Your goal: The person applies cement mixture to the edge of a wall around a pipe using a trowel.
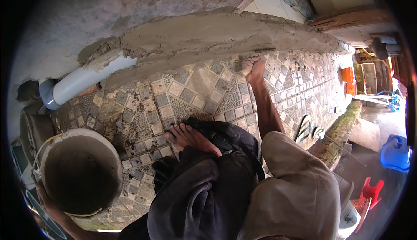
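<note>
My right hand (256, 67) is closed round the pale handle of a trowel (246, 69). Its thin blade lies against the lower edge of a band of wet grey mortar (186, 33) along the wall's foot. At the lower left, my left hand (47, 201) grips the outer side of a round bucket (114, 162), its fingertips partly hidden. The bucket is crusted with mortar and its inside is dark. A grey plastic pipe (89, 80) runs into the mortar's left end. My bare foot (191, 138) rests on the patterned tile floor (204, 83).
A pair of flip-flops (305, 128) lies on the tiles to the right, beside a mossy raised edge (343, 129). Beyond that edge are a blue plastic stool (395, 153), a red plastic item (372, 191) and an orange container (348, 80). The wall (130, 5) rises behind the mortar.
</note>
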{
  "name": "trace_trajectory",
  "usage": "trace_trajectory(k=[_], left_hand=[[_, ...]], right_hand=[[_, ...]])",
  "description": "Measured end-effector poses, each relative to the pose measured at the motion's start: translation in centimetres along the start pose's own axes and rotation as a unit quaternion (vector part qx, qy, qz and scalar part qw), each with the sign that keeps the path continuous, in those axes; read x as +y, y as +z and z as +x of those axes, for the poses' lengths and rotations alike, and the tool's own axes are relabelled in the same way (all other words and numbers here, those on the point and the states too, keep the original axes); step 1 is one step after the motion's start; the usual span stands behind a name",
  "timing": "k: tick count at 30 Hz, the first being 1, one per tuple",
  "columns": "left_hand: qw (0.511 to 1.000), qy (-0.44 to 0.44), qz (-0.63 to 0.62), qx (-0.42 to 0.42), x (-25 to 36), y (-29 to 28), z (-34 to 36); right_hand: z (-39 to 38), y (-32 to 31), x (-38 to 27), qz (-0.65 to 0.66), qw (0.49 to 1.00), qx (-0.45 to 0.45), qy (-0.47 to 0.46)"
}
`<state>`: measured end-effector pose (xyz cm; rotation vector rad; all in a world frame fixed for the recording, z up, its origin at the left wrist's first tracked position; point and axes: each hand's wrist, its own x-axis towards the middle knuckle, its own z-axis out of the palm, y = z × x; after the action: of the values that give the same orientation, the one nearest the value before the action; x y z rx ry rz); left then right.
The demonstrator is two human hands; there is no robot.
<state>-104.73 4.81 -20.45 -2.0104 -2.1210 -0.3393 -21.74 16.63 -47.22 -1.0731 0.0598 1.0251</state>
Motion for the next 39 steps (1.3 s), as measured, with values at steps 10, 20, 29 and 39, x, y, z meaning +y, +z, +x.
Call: trace_trajectory(k=[10,20,29,39], left_hand=[[0.999,-0.019,-0.036,-0.034,-4.1,1.5,0.7],[1.000,0.003,0.000,-0.020,-0.7,0.3,1.3],[0.997,-0.025,-0.061,0.041,0.4,0.2,1.2],[0.991,-0.025,-0.128,0.044,-0.6,1.0,1.9]], right_hand=[[-1.7,4.2,2.7,-0.052,0.997,-0.007,-0.055],[-11.5,6.2,8.9,-0.108,0.991,-0.083,-0.007],[-10.0,0.9,8.2,0.111,0.989,-0.070,0.063],[-6.0,5.6,8.8,0.154,0.980,-0.043,0.117]])
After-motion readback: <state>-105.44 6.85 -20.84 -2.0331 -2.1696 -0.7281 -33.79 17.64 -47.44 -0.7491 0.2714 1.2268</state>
